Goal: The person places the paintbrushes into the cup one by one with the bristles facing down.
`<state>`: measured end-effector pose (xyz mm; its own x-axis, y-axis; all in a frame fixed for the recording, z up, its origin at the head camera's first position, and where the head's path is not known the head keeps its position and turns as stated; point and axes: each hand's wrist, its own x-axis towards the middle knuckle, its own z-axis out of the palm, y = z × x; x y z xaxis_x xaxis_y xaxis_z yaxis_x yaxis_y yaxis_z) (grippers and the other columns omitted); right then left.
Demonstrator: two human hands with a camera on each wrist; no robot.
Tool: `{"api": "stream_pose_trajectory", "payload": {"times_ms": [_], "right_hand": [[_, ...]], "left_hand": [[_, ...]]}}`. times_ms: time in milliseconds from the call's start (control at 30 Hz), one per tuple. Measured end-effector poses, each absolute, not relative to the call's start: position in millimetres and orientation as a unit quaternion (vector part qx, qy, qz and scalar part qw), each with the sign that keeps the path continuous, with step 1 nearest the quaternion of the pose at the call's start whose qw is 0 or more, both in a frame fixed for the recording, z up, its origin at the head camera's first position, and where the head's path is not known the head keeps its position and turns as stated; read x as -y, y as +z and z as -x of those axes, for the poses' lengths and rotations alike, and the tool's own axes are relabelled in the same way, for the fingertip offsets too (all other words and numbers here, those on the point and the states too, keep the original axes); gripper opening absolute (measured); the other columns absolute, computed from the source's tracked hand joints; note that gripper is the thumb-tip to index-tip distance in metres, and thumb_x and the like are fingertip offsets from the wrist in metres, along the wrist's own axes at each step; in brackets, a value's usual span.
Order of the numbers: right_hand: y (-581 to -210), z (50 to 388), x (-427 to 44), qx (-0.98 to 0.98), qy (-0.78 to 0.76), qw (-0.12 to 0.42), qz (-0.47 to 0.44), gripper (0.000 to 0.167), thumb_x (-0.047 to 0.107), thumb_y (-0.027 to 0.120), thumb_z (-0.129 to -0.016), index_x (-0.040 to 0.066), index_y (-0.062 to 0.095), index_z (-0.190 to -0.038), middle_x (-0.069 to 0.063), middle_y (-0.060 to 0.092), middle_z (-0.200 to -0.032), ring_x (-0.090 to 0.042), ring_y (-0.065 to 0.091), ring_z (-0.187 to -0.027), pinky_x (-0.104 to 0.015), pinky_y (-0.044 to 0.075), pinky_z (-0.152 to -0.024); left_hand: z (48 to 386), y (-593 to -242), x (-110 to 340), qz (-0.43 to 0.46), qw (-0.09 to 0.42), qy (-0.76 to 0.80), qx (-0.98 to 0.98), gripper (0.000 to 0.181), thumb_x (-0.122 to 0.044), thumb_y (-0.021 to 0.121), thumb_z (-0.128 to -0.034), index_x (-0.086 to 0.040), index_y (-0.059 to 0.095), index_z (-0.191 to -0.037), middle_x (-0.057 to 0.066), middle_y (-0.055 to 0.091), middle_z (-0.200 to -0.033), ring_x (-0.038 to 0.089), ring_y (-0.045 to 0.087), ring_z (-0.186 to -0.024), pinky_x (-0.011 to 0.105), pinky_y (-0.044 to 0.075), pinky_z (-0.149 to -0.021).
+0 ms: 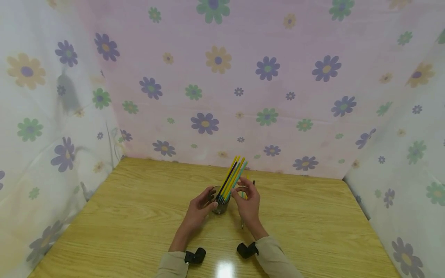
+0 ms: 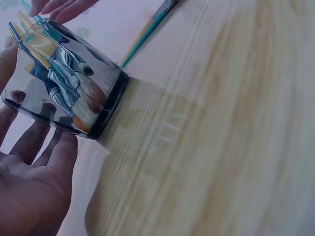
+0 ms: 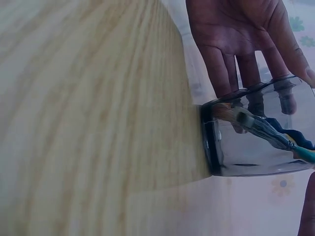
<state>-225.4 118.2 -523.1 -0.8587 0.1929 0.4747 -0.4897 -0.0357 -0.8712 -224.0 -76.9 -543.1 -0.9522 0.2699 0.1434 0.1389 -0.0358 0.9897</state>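
Showing one glass. Counting at least five brushes inside, overlapping too closely for an exact total. Counting at least two loose brushes outside. Also showing one left hand, one right hand, two sleeves, two black wrist devices, one table.

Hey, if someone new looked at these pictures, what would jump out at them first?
Most likely the bundle of yellow, turquoise and dark paintbrushes, leaning in a see-through glass near the middle of the wooden table. In the head view, the person's left grip holds that glass and the right grip is by the paintbrushes. Behind, a flower-patterned backdrop fills much of that picture.
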Motion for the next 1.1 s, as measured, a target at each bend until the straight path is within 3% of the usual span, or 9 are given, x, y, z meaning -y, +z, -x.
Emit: {"api": "stream_pose_trajectory", "payload": {"times_ms": [267, 467, 633, 867, 1100], "right_hand": [[-527, 219, -122, 0.659, 0.714, 0.22, -0.091, 0.04, -0.004, 0.072, -0.091, -0.005, 0.062, -0.13, -0.029, 0.057, -0.118, -0.01, 0.066, -0.087, -0.036, 0.065, -0.069], [-528, 215, -128, 0.651, 0.724, 0.22, -0.057, 0.037, -0.009, 0.07, -0.091, -0.011, 0.061, -0.127, -0.034, 0.054, -0.118, -0.01, 0.065, -0.085, -0.025, 0.063, -0.069], [-526, 213, -139, 0.647, 0.733, 0.21, -0.002, 0.031, -0.009, 0.065, -0.094, -0.008, 0.062, -0.125, -0.031, 0.055, -0.116, -0.012, 0.065, -0.087, -0.027, 0.064, -0.071], [-526, 214, -171, 0.638, 0.748, 0.174, 0.06, 0.036, -0.007, 0.064, -0.096, -0.01, 0.059, -0.132, -0.026, 0.06, -0.116, -0.022, 0.074, -0.087, -0.035, 0.066, -0.075], [-525, 212, -198, 0.66, 0.735, 0.117, 0.106, 0.04, -0.002, 0.063, -0.099, -0.011, 0.054, -0.136, -0.022, 0.06, -0.118, -0.017, 0.074, -0.086, -0.03, 0.065, -0.076]], "left_hand": [[223, -542, 75, -0.147, 0.048, 0.707, -0.69, 0.065, -0.01, 0.068, -0.0983, -0.003, 0.039, -0.156, 0.02, 0.05, -0.152, 0.039, 0.047, -0.14, 0.053, 0.035, -0.121], [224, -543, 75, -0.157, 0.041, 0.7, -0.696, 0.066, -0.011, 0.068, -0.0985, 0.0, 0.037, -0.156, 0.022, 0.049, -0.152, 0.04, 0.048, -0.14, 0.05, 0.037, -0.12], [225, -544, 77, -0.16, 0.037, 0.705, -0.689, 0.067, -0.009, 0.067, -0.0984, 0.001, 0.036, -0.156, 0.023, 0.048, -0.152, 0.042, 0.046, -0.141, 0.046, 0.039, -0.119], [224, -541, 79, -0.151, 0.047, 0.71, -0.686, 0.068, -0.01, 0.067, -0.0987, -0.002, 0.035, -0.158, 0.019, 0.048, -0.154, 0.038, 0.046, -0.142, 0.043, 0.037, -0.12], [225, -544, 77, -0.148, 0.051, 0.709, -0.688, 0.067, -0.009, 0.068, -0.0981, -0.002, 0.036, -0.157, 0.017, 0.05, -0.152, 0.035, 0.046, -0.142, 0.041, 0.038, -0.12]]}}
